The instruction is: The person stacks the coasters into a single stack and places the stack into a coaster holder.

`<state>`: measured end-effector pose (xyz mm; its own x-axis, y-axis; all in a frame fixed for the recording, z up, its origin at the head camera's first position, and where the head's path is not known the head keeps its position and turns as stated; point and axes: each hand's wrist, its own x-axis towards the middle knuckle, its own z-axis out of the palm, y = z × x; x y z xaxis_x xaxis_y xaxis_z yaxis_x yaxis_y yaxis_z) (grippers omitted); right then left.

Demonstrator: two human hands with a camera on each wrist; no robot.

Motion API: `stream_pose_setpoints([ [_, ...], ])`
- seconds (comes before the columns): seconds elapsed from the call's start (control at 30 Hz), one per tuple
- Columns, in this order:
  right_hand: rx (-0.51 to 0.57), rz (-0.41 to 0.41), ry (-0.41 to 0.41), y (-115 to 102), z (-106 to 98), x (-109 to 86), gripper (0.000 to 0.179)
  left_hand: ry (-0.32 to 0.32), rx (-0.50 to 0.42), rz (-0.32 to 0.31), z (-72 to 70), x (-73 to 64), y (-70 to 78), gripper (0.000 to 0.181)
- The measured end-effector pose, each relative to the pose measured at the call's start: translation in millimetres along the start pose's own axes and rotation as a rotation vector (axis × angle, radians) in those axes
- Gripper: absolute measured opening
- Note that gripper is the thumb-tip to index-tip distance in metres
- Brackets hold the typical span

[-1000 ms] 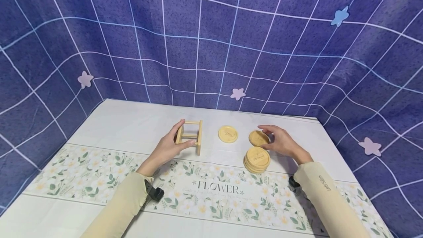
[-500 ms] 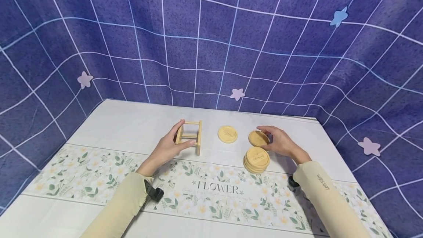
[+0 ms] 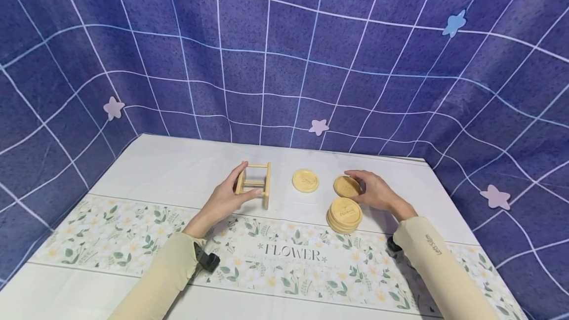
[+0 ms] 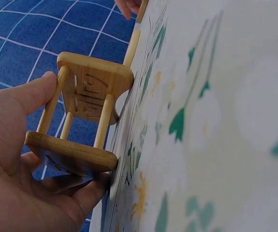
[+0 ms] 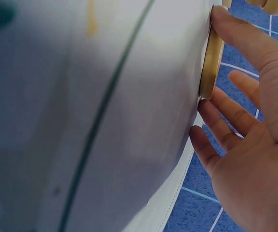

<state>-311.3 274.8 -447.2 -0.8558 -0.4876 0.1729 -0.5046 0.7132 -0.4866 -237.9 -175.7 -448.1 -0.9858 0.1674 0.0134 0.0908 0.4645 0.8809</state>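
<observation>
My left hand (image 3: 221,198) grips a small wooden coaster holder (image 3: 267,185), two slatted end plates joined by rods. In the left wrist view the fingers wrap under the nearer plate of the holder (image 4: 76,155), while the thumb lies by a rod. To the right, my right hand (image 3: 377,190) pinches a round wooden coaster (image 3: 345,186) by its rim, flat on the table. The right wrist view shows this coaster (image 5: 211,65) edge-on between thumb and fingertips. Just in front of it stands a stack of similar coasters (image 3: 345,213). Another coaster (image 3: 305,180) lies between the hands.
A white table cover (image 3: 178,157) carries a floral band lettered FLOWER (image 3: 293,252). Behind and at both sides hangs a blue gridded curtain (image 3: 284,73) with stars. The coaster stack sits close to the right hand's thumb.
</observation>
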Motion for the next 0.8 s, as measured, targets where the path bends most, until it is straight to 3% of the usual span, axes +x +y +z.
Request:
stream_pose_setpoints([
  [0.8,-0.053,0.033,0.026,0.7,1.0,-2.4,0.078,0.0,0.008,0.005,-0.2,0.1,-1.2,0.102],
])
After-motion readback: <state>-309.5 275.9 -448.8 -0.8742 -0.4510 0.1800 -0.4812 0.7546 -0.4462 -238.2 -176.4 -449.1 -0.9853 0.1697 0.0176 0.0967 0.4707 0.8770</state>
